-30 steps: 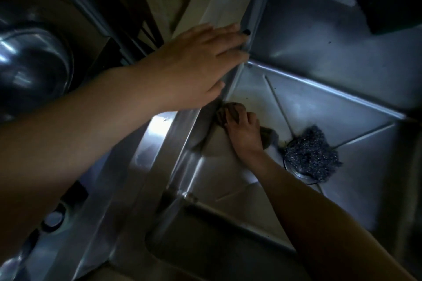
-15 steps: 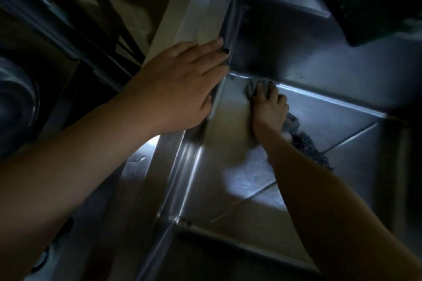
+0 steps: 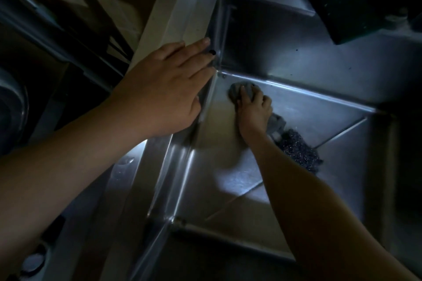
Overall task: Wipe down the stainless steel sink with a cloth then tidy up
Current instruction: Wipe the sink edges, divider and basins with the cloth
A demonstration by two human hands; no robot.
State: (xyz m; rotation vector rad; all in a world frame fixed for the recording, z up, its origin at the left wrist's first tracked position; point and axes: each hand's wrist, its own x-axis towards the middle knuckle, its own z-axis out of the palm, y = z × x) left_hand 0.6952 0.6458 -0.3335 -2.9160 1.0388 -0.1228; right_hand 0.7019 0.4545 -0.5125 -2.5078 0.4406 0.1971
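Note:
A deep stainless steel sink [image 3: 308,68] fills the middle and right of the dim head view. Down on its floor, near the far left corner, my right hand [image 3: 253,112] presses a grey cloth [image 3: 237,92] against the steel, fingers curled over it; a tail of the cloth sticks out behind the wrist. My left hand [image 3: 164,89] lies flat on the sink's left rim, fingers straight and reaching to the corner.
A steel wool scourer [image 3: 301,150] lies over the drain just right of my right forearm. A dark sponge [image 3: 342,4] sits on the far rim at top right. Left of the sink are a steel counter [image 3: 127,166] and dark shapes.
My right hand has slid the cloth along the sink floor away from me, toward the far left corner. The left hand has stayed on the rim while the view shifted.

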